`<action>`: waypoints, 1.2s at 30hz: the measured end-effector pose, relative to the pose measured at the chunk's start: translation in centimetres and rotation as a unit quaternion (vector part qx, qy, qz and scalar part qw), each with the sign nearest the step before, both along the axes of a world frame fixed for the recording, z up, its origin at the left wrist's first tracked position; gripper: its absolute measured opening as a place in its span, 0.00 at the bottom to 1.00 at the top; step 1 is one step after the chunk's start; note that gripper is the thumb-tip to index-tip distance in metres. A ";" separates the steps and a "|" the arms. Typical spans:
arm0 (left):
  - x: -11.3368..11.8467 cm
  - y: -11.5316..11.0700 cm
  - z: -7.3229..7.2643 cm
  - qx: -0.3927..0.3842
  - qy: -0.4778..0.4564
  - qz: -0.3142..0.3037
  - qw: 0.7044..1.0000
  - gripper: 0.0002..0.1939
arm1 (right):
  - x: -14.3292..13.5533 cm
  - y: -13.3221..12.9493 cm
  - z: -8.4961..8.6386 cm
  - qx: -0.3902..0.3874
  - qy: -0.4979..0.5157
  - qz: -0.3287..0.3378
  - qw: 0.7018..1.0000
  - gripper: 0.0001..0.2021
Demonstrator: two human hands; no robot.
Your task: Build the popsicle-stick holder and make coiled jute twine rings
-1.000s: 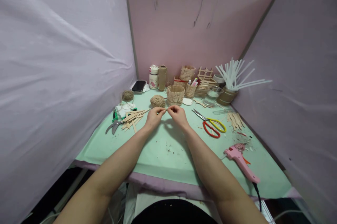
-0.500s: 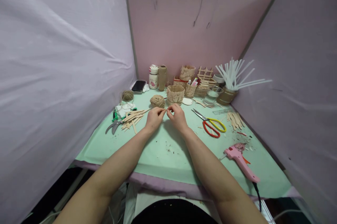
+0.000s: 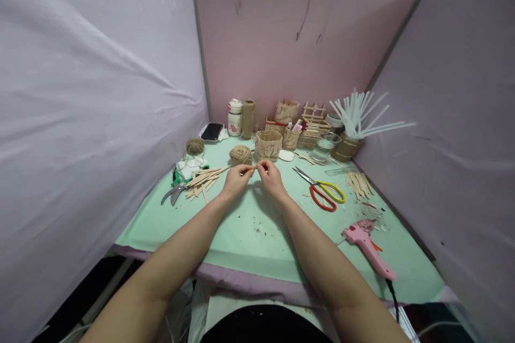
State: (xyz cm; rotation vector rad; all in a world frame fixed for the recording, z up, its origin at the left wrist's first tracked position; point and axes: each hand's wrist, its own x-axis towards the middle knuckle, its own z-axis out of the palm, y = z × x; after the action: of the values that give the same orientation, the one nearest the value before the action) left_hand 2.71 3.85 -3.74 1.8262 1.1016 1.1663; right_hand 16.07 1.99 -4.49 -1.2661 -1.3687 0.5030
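Fingertips of my left hand (image 3: 238,177) and my right hand (image 3: 271,176) almost meet over the middle of the green table. Both hands are closed in a pinch. What lies between the fingers is too small to name, perhaps a thin strand. Just behind my left hand rests a ball of twine (image 3: 240,154). A round woven-looking basket (image 3: 268,144) stands behind my right hand. Thin wooden sticks (image 3: 203,182) lie in a pile left of my left hand. Scissors (image 3: 321,188) with red and yellow handles lie open to the right.
A pink glue gun (image 3: 369,249) lies at the front right, with its cord over the edge. Grey pruning shears (image 3: 174,193) are at the left. Behind stand a glass bowl (image 3: 324,148), a pot of white sticks (image 3: 346,147) and a white bottle (image 3: 234,117).
The fingers of my right hand have shifted slightly and pinch closer together. My left hand has turned a little. The objects on the table have not moved.
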 end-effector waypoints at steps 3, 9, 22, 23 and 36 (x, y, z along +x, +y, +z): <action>0.1 -0.1 -0.1 -0.003 -0.003 -0.017 1.000 0.13 | 0.0 -0.1 0.1 -0.001 -0.002 -0.001 1.000 0.09; 0.0 -0.2 0.1 -0.008 -0.007 -0.012 1.000 0.15 | -0.2 -0.5 0.4 -0.001 -0.018 0.000 1.000 0.09; -0.1 0.2 0.1 0.001 -0.001 -0.008 1.000 0.14 | -0.1 -0.1 0.3 -0.136 0.238 0.061 0.960 0.16; 0.0 0.2 0.1 -0.001 -0.002 -0.014 1.000 0.14 | -0.1 -0.2 0.4 -0.156 0.274 0.085 0.945 0.17; 0.3 0.2 -0.4 -0.006 0.022 -0.041 0.999 0.13 | -0.5 0.0 -0.4 -0.167 0.413 0.104 0.889 0.17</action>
State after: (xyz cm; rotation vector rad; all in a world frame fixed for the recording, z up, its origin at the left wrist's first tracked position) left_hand 2.98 4.02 -4.14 1.8785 1.0459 1.0748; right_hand 15.57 2.01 -4.86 -0.9722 -0.6945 1.3022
